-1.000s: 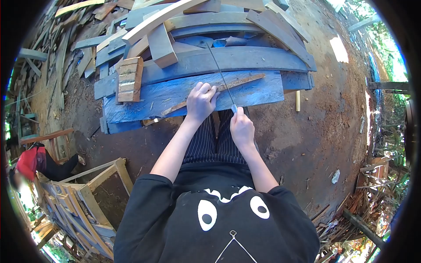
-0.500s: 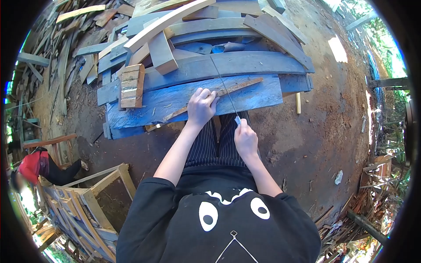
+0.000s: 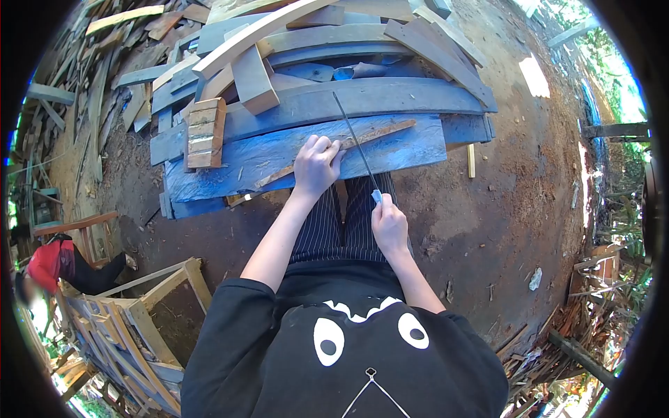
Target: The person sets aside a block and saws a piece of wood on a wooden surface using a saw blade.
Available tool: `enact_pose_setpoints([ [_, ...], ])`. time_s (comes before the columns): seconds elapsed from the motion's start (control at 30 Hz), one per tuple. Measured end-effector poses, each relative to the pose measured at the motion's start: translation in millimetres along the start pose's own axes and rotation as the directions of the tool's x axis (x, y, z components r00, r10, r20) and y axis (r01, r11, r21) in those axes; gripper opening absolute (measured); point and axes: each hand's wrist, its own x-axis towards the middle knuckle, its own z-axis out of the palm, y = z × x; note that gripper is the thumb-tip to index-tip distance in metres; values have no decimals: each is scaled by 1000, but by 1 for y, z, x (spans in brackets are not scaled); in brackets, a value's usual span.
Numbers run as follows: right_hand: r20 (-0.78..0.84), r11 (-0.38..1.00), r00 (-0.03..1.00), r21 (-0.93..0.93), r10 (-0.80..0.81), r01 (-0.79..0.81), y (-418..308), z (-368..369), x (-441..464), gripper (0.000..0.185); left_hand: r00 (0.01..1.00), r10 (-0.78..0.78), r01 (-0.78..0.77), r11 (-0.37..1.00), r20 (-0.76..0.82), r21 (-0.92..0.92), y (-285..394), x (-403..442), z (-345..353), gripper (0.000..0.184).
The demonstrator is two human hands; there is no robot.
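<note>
My left hand (image 3: 318,166) is closed over a narrow, rough wooden strip (image 3: 387,131), pressing it onto a wide weathered board (image 3: 421,146). The strip lies slantwise, its right end farther from me. In my right hand (image 3: 389,226) is the pale handle of what looks like a hand saw (image 3: 362,159), fingers wrapped round it. Its long thin blade crosses the strip just right of my left thumb and points away from me. Seen almost edge-on, the blade shows no teeth that I can make out.
A striped wooden block (image 3: 207,134) sits at the board's left. Curved planks (image 3: 362,101) and offcuts are piled behind. Scrap wood (image 3: 104,83) covers the ground at far left. A person in red (image 3: 45,267) is at lower left, near a wooden frame (image 3: 164,296).
The saw has slid slightly, with my right hand a little nearer to me relative to the board. My left hand still holds the strip. The whole view has shifted slightly.
</note>
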Motion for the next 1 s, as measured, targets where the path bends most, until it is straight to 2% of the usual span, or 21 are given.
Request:
enact_pose_setpoints([
  [0.7, -19, 999, 1000, 48, -22, 23, 8, -5, -7, 7, 1000, -20, 20, 1000, 19, 4, 0, -1, 2, 12],
  [1.0, 9, 1000, 1000, 14, -4, 4, 7, -4, -9, 8, 1000, -15, 15, 1000, 5, 14, -1, 0, 2, 13],
])
